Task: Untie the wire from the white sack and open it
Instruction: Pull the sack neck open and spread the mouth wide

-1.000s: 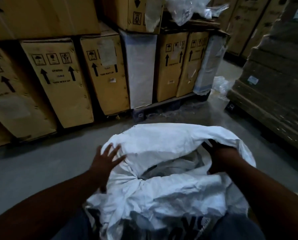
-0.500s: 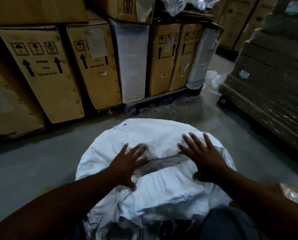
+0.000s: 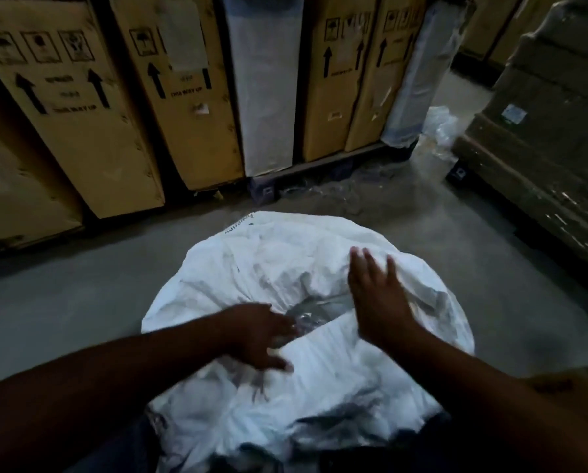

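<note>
A large white woven sack [image 3: 275,268] stands on the floor right in front of me, its top fabric crumpled and folded over. A small gap in the middle shows shiny clear plastic [image 3: 314,307] inside. My left hand [image 3: 256,334] lies on the near fold with its fingers at the gap's edge, blurred. My right hand [image 3: 376,297] is spread flat, fingers apart, over the right side of the sack top. No wire is visible.
Tall cardboard boxes [image 3: 80,124] with arrow marks stand on a pallet [image 3: 319,172] beyond the sack. A wrapped stack of cartons [image 3: 545,158] fills the right. Loose clear plastic [image 3: 441,124] lies at the back. Grey concrete floor [image 3: 63,295] surrounds the sack. A box corner [image 3: 572,390] shows near right.
Both hands went from holding the sack's sides to lying on top of it. Since then the left hand slid toward the central gap and the right hand shifted slightly right.
</note>
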Available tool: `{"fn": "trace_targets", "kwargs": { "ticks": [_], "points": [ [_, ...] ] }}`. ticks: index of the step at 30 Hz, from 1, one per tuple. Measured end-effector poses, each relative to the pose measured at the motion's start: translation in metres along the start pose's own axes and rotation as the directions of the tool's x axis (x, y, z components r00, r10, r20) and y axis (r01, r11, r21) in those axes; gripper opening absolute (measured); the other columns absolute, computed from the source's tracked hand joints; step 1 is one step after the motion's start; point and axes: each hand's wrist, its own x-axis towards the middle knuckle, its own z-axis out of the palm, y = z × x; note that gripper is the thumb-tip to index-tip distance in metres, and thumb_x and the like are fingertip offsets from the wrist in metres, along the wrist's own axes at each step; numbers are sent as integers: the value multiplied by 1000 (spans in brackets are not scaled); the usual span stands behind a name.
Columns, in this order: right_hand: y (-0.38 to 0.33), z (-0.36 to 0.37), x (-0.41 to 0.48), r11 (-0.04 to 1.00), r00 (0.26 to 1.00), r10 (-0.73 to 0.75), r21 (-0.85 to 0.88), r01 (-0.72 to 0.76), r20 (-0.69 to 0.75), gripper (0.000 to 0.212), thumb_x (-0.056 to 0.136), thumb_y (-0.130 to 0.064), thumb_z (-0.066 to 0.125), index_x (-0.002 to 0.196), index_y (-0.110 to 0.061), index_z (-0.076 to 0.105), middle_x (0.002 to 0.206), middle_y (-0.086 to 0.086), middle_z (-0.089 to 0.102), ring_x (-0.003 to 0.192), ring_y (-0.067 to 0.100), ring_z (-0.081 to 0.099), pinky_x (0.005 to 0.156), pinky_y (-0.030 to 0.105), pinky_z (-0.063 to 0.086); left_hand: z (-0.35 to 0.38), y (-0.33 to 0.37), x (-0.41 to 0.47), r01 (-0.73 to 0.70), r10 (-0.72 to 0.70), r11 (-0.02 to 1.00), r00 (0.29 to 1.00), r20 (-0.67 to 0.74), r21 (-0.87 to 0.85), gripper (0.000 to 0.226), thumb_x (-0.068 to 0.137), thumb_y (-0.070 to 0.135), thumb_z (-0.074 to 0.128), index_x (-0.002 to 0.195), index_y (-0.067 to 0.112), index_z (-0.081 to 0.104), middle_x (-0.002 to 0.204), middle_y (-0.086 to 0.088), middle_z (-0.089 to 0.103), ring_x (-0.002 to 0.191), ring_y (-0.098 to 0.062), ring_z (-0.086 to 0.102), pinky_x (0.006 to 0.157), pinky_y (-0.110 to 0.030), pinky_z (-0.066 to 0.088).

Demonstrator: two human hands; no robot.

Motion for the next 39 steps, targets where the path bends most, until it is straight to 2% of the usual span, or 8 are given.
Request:
{"fn": "trace_targets", "kwargs": {
  "ticks": [3, 7, 11, 13, 20, 28, 33, 39],
  "points": [
    [-23, 11, -20, 945, 954, -286, 140, 297, -91, 87, 74, -37, 57, 155, -13, 34, 167, 12, 19, 153, 30, 21, 123, 52, 15, -18, -6, 19, 98, -80, 988, 985, -151, 116, 72, 95, 71, 20, 150, 33, 47, 154, 0, 53, 134, -28, 58, 110, -41, 46],
    [-11, 22, -50, 911, 845, -372, 328, 252, 384, 57, 97, -43, 39, 152, -45, 27, 150, 1, 50, 131, 27, 54, 108, 41, 43, -15, -19, 21, 344, -306, 916, 932, -197, 207, 105, 75, 86, 53, 161, 32, 25, 168, -2, 30, 149, -27, 40, 121, -52, 24],
    [8, 23, -70, 939, 369, -343, 306, 158, 864, 45, 101, -31, 52, 143, -16, 53, 123, 8, 68, 91, 17, 60, 85, 28, 49, -28, -50, -3, 612, -583, 784, 784, -212, 107, 144, 47, 100, 61, 164, 30, 14, 172, -3, 17, 157, -30, 21, 123, -67, 3],
    [11, 24, -73, 898, 320, -411, 319, 304, 853, 48, 100, -26, 58, 145, -11, 51, 140, 12, 59, 105, 19, 56, 94, 29, 45, -32, -62, -11, 686, -666, 719, 726, -170, 109, 151, 44, 103, 58, 165, 30, 5, 174, -2, 7, 160, -32, 11, 122, -68, -2],
    [-6, -30, -27, 806, 960, -247, 579, 126, 135, 54, 84, -36, 71, 137, -34, 59, 137, -4, 64, 123, 17, 61, 101, 21, 45, -11, -23, 9, 377, -320, 900, 912, -258, 218, 95, 73, 77, 62, 153, 29, 42, 162, -5, 40, 150, -29, 36, 124, -51, 18],
    [56, -42, 48, 401, 977, 201, 904, -146, 68, 91, 77, -65, 72, 152, -25, 40, 155, -4, 45, 141, 14, 43, 104, 20, 28, 43, -6, -41, 223, -203, 884, 975, -92, 411, 149, 43, 78, 80, 166, 28, 13, 170, -23, 4, 156, -48, 14, 114, -80, 7],
    [29, -20, 53, 746, 965, 227, 614, -258, 129, 113, 77, -68, 66, 161, -25, 4, 168, 11, 10, 155, 30, 14, 122, 44, 19, 24, -2, -33, 139, -141, 953, 990, -12, 269, 119, 74, 54, 76, 165, 29, 4, 174, -9, -2, 161, -29, 9, 124, -62, 9],
    [-21, -2, 8, 949, 983, -153, 262, 175, -104, 106, 72, -59, 69, 158, -30, 14, 169, 5, 11, 156, 28, 12, 123, 54, 12, 0, -5, 0, 59, -18, 942, 992, -126, 331, 78, 91, 51, 61, 159, 24, 35, 166, -4, 34, 154, -23, 32, 123, -40, 25]
  ]
}}
